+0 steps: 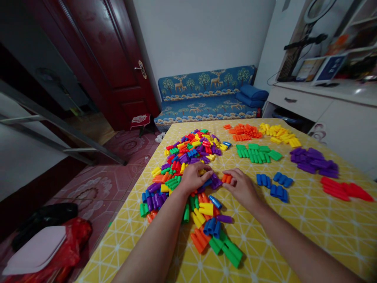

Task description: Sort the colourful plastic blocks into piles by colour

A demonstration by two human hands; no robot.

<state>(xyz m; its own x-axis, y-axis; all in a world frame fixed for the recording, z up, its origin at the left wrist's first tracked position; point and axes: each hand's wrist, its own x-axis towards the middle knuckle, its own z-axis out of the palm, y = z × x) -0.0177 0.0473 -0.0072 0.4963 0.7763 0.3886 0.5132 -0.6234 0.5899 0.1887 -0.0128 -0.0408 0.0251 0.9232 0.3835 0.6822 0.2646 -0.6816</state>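
Observation:
A big mixed heap of coloured plastic pieces [188, 157] lies on the yellow patterned tablecloth [309, 220]. My left hand [194, 176] rests on the heap's near edge, fingers curled over purple and blue pieces. My right hand [242, 185] is just right of it, fingers closed on a small orange piece [226, 179]. Sorted groups lie to the right: orange [244, 132], yellow [279, 134], green [258, 152], purple [313, 161], blue [273, 184] and red [346, 189].
A dark red door [118, 59] and a blue patterned sofa [206, 98] stand beyond the table. White cabinets [338, 118] run along the right. A red bag with a white sheet [44, 247] lies on the tiled floor at left.

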